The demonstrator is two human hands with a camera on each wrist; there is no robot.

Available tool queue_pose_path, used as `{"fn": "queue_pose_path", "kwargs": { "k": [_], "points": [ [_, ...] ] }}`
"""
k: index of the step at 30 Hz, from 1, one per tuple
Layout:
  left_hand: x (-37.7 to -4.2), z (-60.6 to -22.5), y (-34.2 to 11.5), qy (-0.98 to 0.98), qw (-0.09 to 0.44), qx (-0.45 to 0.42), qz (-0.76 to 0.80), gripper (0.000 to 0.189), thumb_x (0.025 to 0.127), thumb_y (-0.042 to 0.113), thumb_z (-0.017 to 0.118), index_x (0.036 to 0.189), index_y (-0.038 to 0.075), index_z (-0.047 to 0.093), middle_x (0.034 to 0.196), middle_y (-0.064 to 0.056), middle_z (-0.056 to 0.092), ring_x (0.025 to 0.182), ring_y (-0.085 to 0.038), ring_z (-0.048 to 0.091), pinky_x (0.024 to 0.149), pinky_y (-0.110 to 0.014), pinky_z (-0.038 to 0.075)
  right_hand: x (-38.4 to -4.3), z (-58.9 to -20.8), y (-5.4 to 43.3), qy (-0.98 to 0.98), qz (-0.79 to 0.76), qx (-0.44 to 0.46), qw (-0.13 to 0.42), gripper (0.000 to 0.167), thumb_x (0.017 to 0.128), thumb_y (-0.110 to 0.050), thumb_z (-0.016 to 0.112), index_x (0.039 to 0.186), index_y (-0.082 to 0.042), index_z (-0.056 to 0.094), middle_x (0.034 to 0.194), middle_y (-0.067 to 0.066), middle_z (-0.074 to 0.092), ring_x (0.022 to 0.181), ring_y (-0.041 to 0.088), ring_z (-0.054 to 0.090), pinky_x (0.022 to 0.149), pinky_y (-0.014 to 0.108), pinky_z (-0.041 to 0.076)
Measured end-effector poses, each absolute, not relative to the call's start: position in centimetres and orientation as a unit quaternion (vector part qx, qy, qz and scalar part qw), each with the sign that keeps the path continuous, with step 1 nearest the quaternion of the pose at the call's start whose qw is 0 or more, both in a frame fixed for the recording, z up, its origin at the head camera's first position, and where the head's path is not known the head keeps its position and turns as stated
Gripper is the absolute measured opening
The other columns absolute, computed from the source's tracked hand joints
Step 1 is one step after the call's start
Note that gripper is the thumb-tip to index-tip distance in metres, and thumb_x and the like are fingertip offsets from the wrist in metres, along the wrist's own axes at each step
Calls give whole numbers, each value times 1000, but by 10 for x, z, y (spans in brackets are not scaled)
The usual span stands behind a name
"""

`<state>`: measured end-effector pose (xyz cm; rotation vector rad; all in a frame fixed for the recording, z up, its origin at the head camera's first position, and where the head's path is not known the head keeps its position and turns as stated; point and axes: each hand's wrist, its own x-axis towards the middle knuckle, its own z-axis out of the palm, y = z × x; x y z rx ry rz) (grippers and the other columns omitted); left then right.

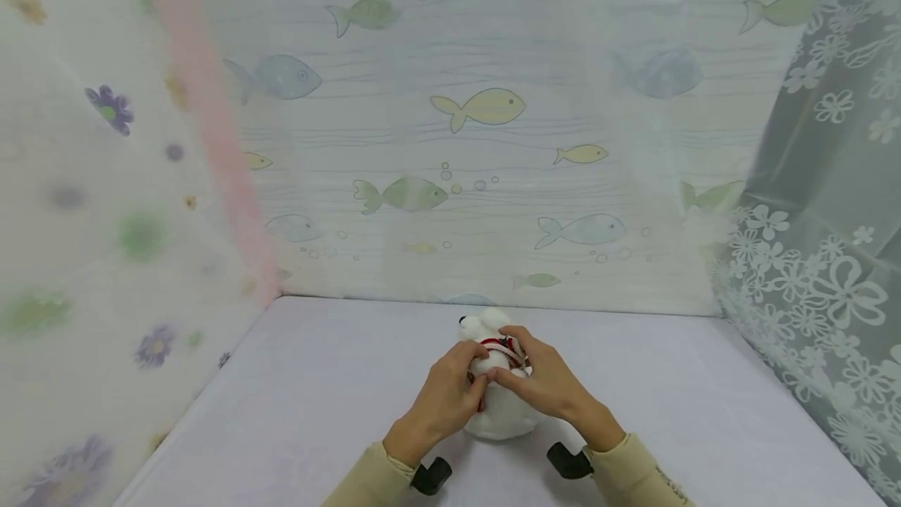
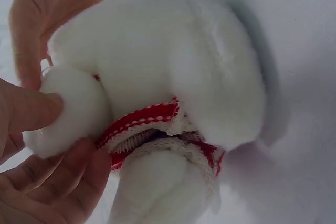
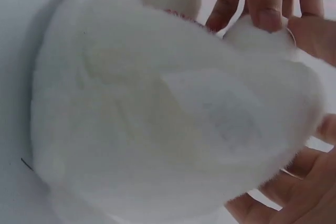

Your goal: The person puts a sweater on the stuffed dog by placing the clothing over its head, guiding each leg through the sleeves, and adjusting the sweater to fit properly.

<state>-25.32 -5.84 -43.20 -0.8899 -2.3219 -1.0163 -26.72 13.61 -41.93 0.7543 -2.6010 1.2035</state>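
One white plush [image 1: 501, 421] with red-and-white knit trim [image 2: 142, 117] sits upright on the table [image 1: 317, 382], its rounded limb [image 2: 79, 95] pinched between thumb and fingers of the left hand [image 1: 450, 386], its other side held by the right hand [image 1: 552, 382], tan sleeves [image 1: 376, 478] at both wrists

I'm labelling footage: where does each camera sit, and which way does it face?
Head: worn on the head, facing forward and down at the toy; left hand, right hand and sleeves show.
Left wrist: on that wrist, facing the toy and its red trim; parts of both hands show.
Right wrist: on that wrist, close on the toy; parts of both hands show.
Both wrist views share toy and hands.
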Motion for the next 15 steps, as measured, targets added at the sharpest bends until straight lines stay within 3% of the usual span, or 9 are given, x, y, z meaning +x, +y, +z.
{"fn": "queue_pose_path", "kwargs": {
  "k": [4, 10, 15],
  "points": [
    [-252, -431, -58, -832, 208, -326, -398, 36, 79, -4, 71, 110, 4, 53, 96, -2, 57, 72, -8, 56, 62, -16, 47, -267, -419, 136, -871, 407, 260, 87, 59, 86, -39, 69, 135, -14, 46, 105, -2, 62, 87, 14, 59, 72, 34, 50],
    [-251, -430, -56, -818, 204, -333, -423, 42, 78, -5, 74, 113, 3, 51, 91, -3, 60, 70, -6, 56, 60, -19, 50, -264, -416, 135, -859, 398, 304, 106, 44, 88, -15, 68, 126, -10, 47, 88, -5, 60, 77, 11, 54, 69, 31, 48],
    [-251, -430, -55, -808, 222, -341, -426, 42, 77, -7, 74, 111, 3, 52, 89, -3, 61, 70, -9, 57, 60, -21, 50, -261, -414, 132, -851, 410, 307, 118, 45, 85, -3, 65, 125, -10, 47, 91, -4, 61, 79, 10, 55, 69, 28, 48]
  ]
}}
